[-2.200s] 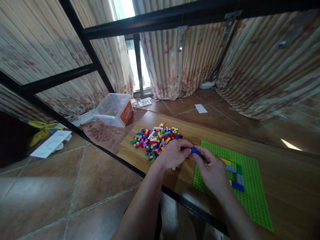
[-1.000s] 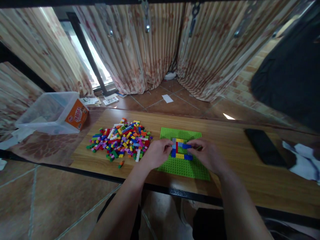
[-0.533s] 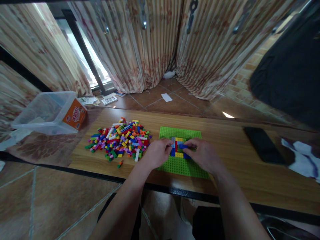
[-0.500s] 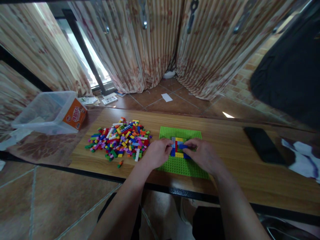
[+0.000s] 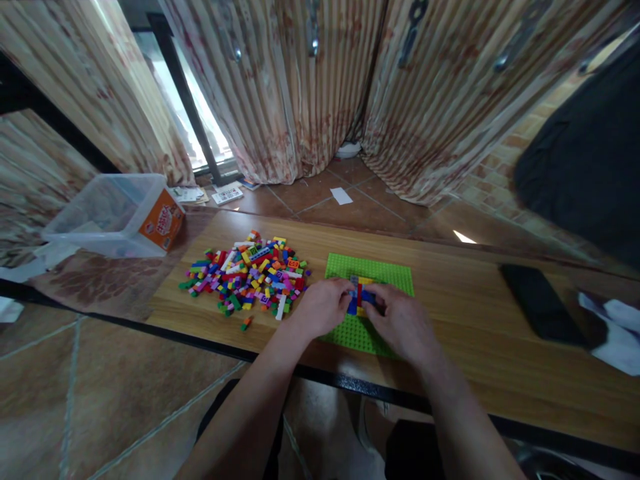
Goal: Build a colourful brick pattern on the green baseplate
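A green studded baseplate (image 5: 357, 335) lies on the wooden table. A low block of toy bricks (image 5: 359, 295) in yellow, red, blue and grey stands near its middle. My left hand (image 5: 324, 308) is at the block's left side, its thumb and fingertips closed against the edge bricks. From the right, my right hand (image 5: 401, 321) reaches over the block with its thumb and fingers closed around a blue brick (image 5: 369, 296). The fingers partly cover this brick, and I cannot tell whether it is pressed fully down.
A heap of loose coloured bricks (image 5: 255, 273) spreads left of the baseplate, with a small orange and green piece (image 5: 246, 323) nearer me. A clear plastic bin (image 5: 105, 217) stands farther left. To the right lie a black phone (image 5: 540, 303) and crumpled white paper (image 5: 617, 347).
My right hand has moved slightly left over the block, covering more of the blue brick. My left hand keeps its place at the block's left side. The whole view has shifted a little.
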Demonstrator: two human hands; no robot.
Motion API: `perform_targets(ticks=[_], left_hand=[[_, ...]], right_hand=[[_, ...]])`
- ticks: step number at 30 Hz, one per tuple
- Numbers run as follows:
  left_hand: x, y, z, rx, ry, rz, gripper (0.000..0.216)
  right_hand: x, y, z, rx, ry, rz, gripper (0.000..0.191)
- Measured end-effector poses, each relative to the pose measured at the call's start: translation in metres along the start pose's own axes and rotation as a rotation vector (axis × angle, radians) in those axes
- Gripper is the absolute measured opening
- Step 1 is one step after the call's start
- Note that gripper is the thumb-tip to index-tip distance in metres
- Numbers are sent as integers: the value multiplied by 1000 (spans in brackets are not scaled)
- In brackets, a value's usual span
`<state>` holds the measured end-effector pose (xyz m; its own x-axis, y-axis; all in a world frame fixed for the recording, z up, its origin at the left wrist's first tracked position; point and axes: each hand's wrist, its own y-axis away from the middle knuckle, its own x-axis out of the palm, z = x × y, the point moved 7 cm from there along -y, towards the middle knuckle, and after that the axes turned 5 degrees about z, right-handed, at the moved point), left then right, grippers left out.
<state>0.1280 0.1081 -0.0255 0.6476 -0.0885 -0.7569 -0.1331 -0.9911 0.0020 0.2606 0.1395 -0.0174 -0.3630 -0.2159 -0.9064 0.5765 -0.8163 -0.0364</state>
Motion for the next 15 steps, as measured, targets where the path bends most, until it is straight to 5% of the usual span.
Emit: perform_targets(ticks=[15], left_hand=[[0, 1, -1, -33, -29, 31, 24]], right_hand=[[4, -1, -12, 25, -311, 166, 22]])
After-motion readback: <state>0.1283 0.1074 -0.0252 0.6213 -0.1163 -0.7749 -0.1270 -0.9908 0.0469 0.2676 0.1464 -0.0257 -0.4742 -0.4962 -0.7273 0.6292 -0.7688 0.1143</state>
